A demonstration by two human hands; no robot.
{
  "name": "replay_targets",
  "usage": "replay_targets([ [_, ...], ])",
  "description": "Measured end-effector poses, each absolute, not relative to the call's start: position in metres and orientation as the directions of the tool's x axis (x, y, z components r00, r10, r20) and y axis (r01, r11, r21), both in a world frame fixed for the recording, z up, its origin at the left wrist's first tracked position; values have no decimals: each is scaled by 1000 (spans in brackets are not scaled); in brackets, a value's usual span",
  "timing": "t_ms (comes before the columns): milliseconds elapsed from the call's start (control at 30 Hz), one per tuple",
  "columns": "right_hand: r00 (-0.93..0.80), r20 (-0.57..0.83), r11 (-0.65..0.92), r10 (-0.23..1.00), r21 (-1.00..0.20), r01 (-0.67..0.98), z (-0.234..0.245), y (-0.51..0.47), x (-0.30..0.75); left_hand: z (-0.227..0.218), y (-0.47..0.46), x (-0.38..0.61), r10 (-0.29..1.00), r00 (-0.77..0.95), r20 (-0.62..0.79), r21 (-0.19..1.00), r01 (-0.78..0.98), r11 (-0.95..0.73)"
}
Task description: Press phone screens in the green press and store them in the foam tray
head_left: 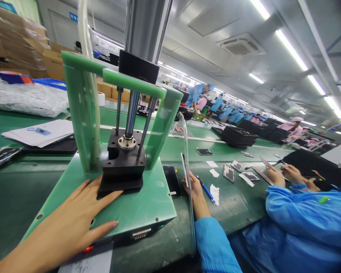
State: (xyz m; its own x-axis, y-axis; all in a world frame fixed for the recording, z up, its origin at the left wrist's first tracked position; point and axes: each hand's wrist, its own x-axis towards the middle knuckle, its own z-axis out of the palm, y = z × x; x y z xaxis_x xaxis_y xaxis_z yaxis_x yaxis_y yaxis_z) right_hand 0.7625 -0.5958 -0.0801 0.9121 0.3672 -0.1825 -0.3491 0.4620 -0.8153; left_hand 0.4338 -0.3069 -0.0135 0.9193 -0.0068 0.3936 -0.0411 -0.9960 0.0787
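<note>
My left hand (74, 220) lies flat and open on the green base plate (147, 204) of a small press, its fingertips touching the black fixture block (122, 167) under the steel ram (130, 113). My right hand (194, 189), in a blue sleeve, is closed on the lower end of a thin phone panel (184, 165), held on edge just right of the press. A dark phone (172, 180) lies flat between the press base and that hand.
A clear hose (191, 212) hangs past my right wrist. A blue pen (206, 189) and white slips lie on the green belt. A co-worker's hands (284, 176) handle small panels at the right. Papers (42, 132) and black trays (238, 136) sit further off.
</note>
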Motion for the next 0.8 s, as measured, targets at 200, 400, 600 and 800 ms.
replay_targets([
  [200, 913, -175, 463, 368, -817, -343, -81, -595, 763, -13, -307, 436, -6, 922, 387, 72, -36, -997],
  [400, 911, -188, 451, 366, -821, -351, -82, -596, 763, -14, -307, 435, -25, 922, 388, 55, -50, -997],
  [600, 912, -206, 450, 354, -818, -359, -83, -597, 764, -12, -307, 435, 2, 932, 363, 89, -32, -996],
  [800, 911, -200, 441, 360, -824, -355, -83, -598, 763, -13, -307, 435, 27, 932, 362, 122, -19, -992],
])
